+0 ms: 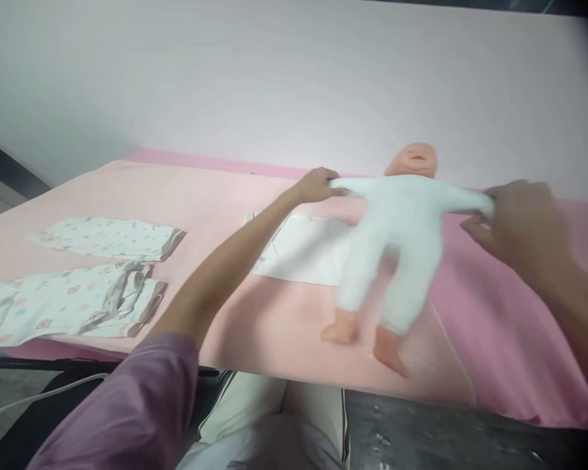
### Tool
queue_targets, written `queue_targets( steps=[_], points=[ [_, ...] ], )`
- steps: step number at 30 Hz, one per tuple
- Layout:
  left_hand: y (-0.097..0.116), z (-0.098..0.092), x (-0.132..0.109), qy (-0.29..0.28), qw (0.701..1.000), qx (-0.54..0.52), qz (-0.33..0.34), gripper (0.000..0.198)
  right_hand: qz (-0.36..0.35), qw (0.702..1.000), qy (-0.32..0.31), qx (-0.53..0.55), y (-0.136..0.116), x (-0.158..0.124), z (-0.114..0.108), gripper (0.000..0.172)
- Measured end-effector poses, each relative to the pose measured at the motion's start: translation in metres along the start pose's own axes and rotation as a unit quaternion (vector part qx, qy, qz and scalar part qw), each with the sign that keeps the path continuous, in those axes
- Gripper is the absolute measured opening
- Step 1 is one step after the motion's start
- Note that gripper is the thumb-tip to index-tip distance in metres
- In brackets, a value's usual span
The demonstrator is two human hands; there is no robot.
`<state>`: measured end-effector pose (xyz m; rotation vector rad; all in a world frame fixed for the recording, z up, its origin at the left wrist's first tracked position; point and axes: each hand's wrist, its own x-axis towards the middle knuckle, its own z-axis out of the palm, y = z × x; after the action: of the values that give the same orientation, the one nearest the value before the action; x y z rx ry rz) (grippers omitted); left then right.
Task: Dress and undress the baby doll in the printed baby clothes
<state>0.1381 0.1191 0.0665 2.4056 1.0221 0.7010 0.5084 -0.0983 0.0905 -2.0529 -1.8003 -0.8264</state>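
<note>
A baby doll [404, 222] with a white cloth body hangs over the right half of the table, its bare feet toward me. My left hand [321, 185] is closed on the end of one doll arm. The end of the other arm is pinched in my right hand [524, 219], which is blurred by motion. Beneath and left of the doll lies a flat white garment [304, 251], partly covered by my left forearm and the doll.
Printed baby clothes lie at the left: a folded piece [108, 238] and a nearer pile [73, 300]. The table wears a peach sheet [274, 326] over a pink cloth [500, 313]. A pale wall [274, 85] rises behind. A white cable [44, 395] runs below the front edge.
</note>
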Motion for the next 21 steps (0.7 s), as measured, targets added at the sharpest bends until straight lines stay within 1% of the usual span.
queue_targets(
  steps=[1, 2, 3, 5, 8, 10, 13, 17, 21],
  points=[
    [-0.010, -0.015, -0.012, 0.002, 1.000, 0.007, -0.017, 0.036, -0.028, 1.000, -0.009, -0.007, -0.017, 0.010, 0.018, 0.036],
    [-0.020, -0.027, -0.024, 0.004, 0.999, 0.010, -0.032, 0.035, -0.044, 0.999, -0.006, -0.004, -0.033, 0.018, 0.033, 0.040],
    [-0.031, -0.038, -0.034, 0.006, 0.999, 0.012, -0.049, 0.035, -0.062, 0.998, -0.008, 0.004, -0.050, 0.024, 0.045, 0.042],
    [-0.051, -0.053, -0.053, 0.011, 0.995, 0.020, -0.093, 0.038, -0.092, 0.995, -0.015, 0.032, -0.080, 0.031, 0.057, 0.041],
    [-0.081, -0.062, -0.077, 0.011, 0.985, 0.029, -0.170, 0.041, -0.124, 0.989, -0.035, 0.075, -0.118, 0.035, 0.069, 0.039],
    [-0.099, -0.062, -0.090, 0.010, 0.979, 0.026, -0.202, 0.040, -0.129, 0.986, -0.040, 0.099, -0.137, 0.037, 0.080, 0.037],
    [-0.121, -0.058, -0.104, 0.003, 0.979, 0.030, -0.200, 0.044, -0.124, 0.983, -0.039, 0.132, -0.152, 0.036, 0.103, 0.035],
    [-0.139, -0.044, -0.113, -0.015, 0.983, 0.050, -0.174, 0.054, -0.111, 0.979, -0.039, 0.167, -0.155, 0.024, 0.132, 0.035],
    [-0.146, -0.030, -0.120, -0.021, 0.986, 0.028, -0.162, 0.054, -0.089, 0.976, -0.057, 0.190, -0.152, 0.006, 0.150, 0.034]
  ],
)
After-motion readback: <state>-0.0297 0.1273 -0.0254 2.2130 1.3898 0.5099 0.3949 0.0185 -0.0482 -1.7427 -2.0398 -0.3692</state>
